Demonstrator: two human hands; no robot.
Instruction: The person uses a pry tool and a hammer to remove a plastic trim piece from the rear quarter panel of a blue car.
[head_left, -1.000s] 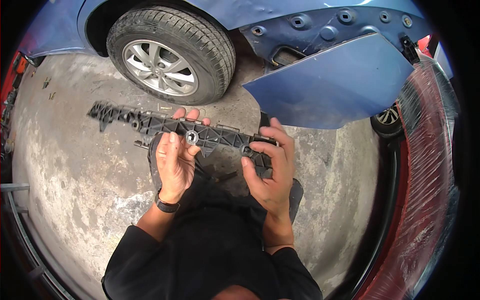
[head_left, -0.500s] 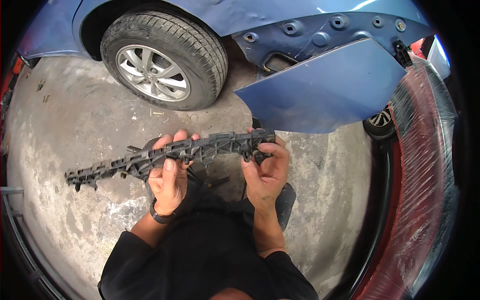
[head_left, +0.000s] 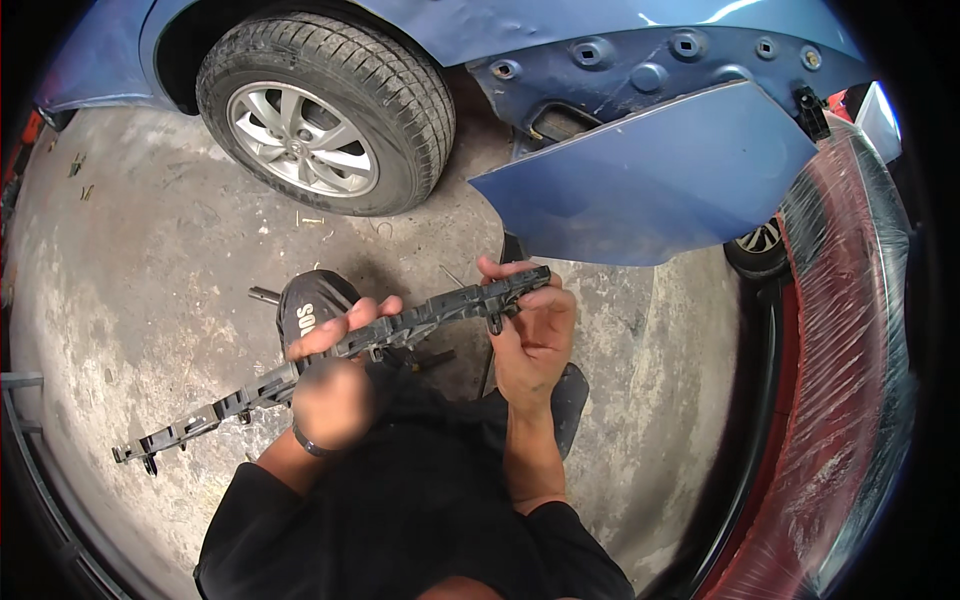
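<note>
A long, ribbed black plastic bumper bracket (head_left: pixel 265 390) is held in front of me, slanting from low at the left up to the right. My left hand (head_left: pixel 333 405) is closed around its middle, fingers on the far side; the near part of this hand is blurred. Thumb and fingers of my right hand (head_left: pixel 535 345) grip the bracket's right end. Small clips and tabs stick out from its underside.
Ahead are a blue car's wheel (head_left: pixel 300 140) and a bent-out blue body panel (head_left: pixel 650 185). A red bumper (head_left: pixel 835 290) under clear film stands at the right. Stained concrete floor (head_left: pixel 150 270) lies beneath, with a dark rail (head_left: pixel 50 510) at the left edge.
The bracket's left end has dropped and it has rolled, so a narrower side faces me. Both hands still hold it; my left hand has tipped with it.
</note>
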